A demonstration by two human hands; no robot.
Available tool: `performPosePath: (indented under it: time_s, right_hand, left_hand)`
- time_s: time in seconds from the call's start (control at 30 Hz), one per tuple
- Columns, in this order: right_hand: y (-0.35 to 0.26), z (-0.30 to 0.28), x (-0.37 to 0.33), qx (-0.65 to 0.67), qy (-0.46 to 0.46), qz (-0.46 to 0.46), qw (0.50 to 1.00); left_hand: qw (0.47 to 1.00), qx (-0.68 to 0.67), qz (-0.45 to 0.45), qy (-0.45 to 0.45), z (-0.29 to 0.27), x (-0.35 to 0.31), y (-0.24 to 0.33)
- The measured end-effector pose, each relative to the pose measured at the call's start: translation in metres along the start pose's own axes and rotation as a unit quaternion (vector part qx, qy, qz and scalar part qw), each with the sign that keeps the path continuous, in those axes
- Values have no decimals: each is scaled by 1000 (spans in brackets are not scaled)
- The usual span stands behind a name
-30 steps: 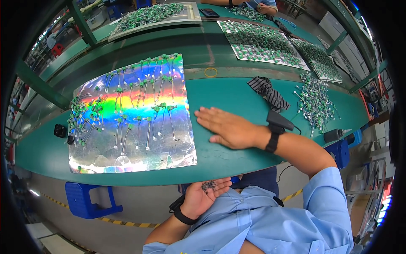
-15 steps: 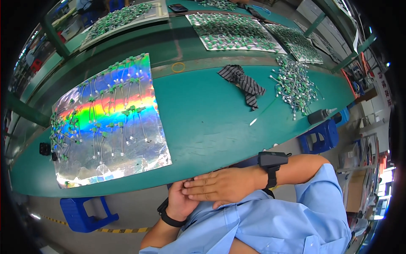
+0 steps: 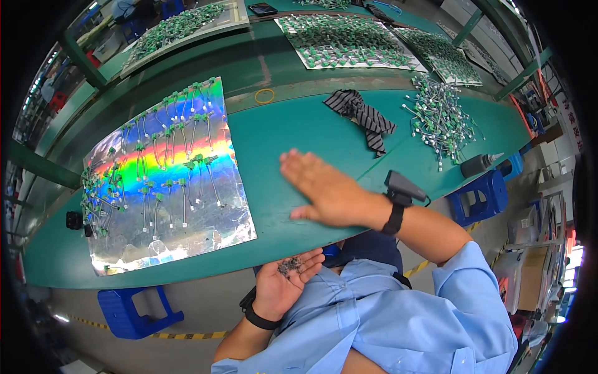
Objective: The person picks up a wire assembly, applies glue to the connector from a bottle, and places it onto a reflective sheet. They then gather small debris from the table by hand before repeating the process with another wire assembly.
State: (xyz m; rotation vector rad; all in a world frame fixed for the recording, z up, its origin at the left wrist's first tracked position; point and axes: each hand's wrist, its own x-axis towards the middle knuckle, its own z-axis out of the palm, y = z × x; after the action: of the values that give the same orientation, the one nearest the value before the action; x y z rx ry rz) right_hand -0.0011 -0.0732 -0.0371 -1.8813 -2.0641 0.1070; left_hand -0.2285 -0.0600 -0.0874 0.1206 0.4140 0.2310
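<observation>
Below the table's near edge, my left hand point(image 3: 283, 283) is turned palm up and cupped. In its palm lies a small heap of dark grey bits point(image 3: 289, 267), too small to name. My right hand point(image 3: 324, 190) is open, fingers stretched out, palm down at the green tabletop point(image 3: 268, 137); it is slightly blurred. To its left lies a shiny silver sheet point(image 3: 218, 230) bearing rows of green connectors with short wire leads point(image 3: 152, 193). A black and grey striped cloth point(image 3: 364, 118) lies crumpled beyond the right hand. Part of a thin green stick beside that hand is hidden.
A loose pile of wired green parts point(image 3: 442, 118) lies at the right, near a dark squeeze bottle point(image 3: 479, 165). A yellow ring point(image 3: 265, 96) is at the back edge. More loaded sheets point(image 3: 349, 47) lie beyond. Blue stools point(image 3: 121, 311) stand below the table. Small black objects point(image 3: 75, 219) sit far left.
My right hand has lifted off my left hand and moved forward over the tabletop, fingers spread. The left palm is now uncovered, showing the dark bits.
</observation>
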Motion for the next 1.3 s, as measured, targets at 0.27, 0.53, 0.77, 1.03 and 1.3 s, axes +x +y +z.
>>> performPosePath:
  time_s: [0.27, 0.53, 0.77, 1.03, 1.3]
  right_hand:
    - [-62, -5, -35, 127, -135, -217, 958]
    - [-61, -5, -44, 215, -170, -303, 913]
    - [-6, -22, -26, 166, -91, -124, 974]
    - [-2, -31, -33, 166, -40, -71, 983]
    - [1, -27, -38, 212, -18, -30, 977]
  left_hand:
    - [988, -128, -6, -80, -12, -8, -2]
    - [985, -165, -22, -43, -37, -6, -6]
    - [1000, -6, 4, 0, 0, -10, 2]
    - [993, -42, 101, 51, -33, -30, 3]
    - [969, -125, 188, 102, -57, -70, 18]
